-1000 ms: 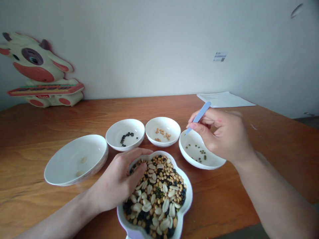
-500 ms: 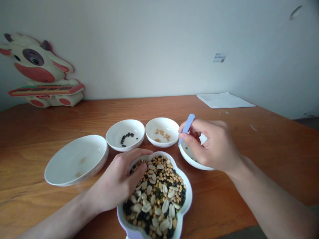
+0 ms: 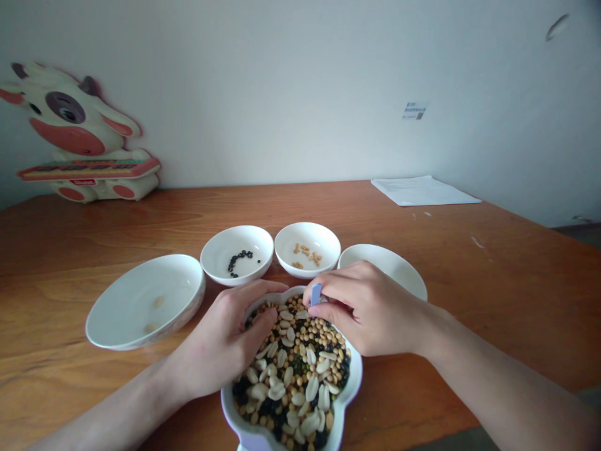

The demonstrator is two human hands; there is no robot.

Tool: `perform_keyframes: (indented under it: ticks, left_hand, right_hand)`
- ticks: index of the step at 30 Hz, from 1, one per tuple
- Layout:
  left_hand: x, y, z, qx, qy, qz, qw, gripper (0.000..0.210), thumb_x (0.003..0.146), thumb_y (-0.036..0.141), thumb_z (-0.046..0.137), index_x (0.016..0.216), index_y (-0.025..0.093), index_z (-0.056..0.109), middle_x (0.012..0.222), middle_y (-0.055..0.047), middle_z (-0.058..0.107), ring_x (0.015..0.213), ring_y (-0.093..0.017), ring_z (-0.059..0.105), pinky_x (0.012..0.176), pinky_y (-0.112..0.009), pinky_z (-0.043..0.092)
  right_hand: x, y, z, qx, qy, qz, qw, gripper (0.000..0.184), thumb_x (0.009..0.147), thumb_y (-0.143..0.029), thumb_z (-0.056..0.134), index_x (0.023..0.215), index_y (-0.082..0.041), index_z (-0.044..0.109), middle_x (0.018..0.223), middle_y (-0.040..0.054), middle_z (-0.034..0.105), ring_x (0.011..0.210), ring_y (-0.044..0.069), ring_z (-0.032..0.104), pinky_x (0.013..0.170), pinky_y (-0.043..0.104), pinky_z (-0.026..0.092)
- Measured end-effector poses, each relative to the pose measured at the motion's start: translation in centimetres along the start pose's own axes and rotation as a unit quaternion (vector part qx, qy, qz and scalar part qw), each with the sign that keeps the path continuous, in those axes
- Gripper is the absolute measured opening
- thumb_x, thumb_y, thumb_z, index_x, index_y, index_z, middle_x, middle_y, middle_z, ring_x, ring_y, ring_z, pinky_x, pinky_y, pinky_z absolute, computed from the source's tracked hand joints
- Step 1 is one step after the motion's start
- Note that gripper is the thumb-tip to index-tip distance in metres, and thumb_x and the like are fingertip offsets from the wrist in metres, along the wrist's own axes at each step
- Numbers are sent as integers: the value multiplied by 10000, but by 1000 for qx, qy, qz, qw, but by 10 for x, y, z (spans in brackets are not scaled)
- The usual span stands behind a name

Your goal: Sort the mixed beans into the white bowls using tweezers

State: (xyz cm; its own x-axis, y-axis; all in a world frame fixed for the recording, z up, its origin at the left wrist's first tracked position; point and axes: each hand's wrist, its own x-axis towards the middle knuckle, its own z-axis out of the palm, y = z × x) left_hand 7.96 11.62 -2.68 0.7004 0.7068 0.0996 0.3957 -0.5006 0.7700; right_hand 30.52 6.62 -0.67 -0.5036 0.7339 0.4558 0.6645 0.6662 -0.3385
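A white, flower-shaped tray point(image 3: 355, 369) full of mixed peanuts, soybeans, black beans and small green beans is at the near middle of the table. My left hand point(image 3: 235, 332) grips its left upper rim, thumb over the beans and fingers along the edge. Over the tray's upper right part, my right hand point(image 3: 364, 307) pinches pale purple tweezers point(image 3: 315, 294); their tips are hidden by the fingers and beans. Behind my right hand stands a white bowl point(image 3: 404, 269), its contents mostly hidden.
One white bowl point(image 3: 213, 247) holds several black beans, and another bowl point(image 3: 307, 228) holds several soybeans. A larger white bowl point(image 3: 117, 300) on the left has pale pieces in it. A cow-shaped toy keyboard point(image 3: 89, 150) and papers point(image 3: 422, 191) lie near the wall.
My right hand has moved left and down from above the right bowl to the tray, still holding the tweezers. My left hand has stayed on the tray rim.
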Motion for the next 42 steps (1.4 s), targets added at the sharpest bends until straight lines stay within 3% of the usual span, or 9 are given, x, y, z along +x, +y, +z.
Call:
perform_keyframes:
  ticks: [4,14,29,37,42]
  left_hand:
    - [0,-1,1,0,2,3,1000,279,935,241,515,1195,254,614,1228,0,673,1096,-168,642,975,-245,491]
    - [2,-1,1,0,5,6,1000,295,922,228,520,1200,229,617,1236,-25,672,1101,-191,641,962,-266,510]
    - [1,7,2,-8,9,-4,1000,303,914,279,518,1182,207,640,1208,-58,677,1104,-240,637,964,-327,522]
    - [-1,5,-1,-13,4,-4,1000,306,937,255,498,1212,185,611,1211,-72,675,1093,-213,641,970,-314,511]
    - [-2,4,-1,-20,4,-3,1000,278,922,219,508,1171,203,628,1196,-43,684,1078,-201,644,976,-299,496]
  right_hand:
    - [0,-1,-4,2,59,-8,998,91,860,-121,554,808,-143,625,676,17,649,529,112,518,517,238,379]
    - [1,0,-2,-14,-16,-1,1000,185,914,-131,502,769,-120,616,669,42,630,605,148,583,567,257,410]
    - [0,0,-5,16,14,5,1000,118,891,-139,552,798,-146,624,700,23,658,610,130,589,580,229,430]
    - [3,-6,-4,48,65,8,997,68,849,-123,599,809,-147,648,677,2,666,525,95,529,531,213,404]
    - [2,-8,-4,49,56,32,997,65,850,-158,604,822,-139,660,668,10,665,504,93,531,502,209,395]
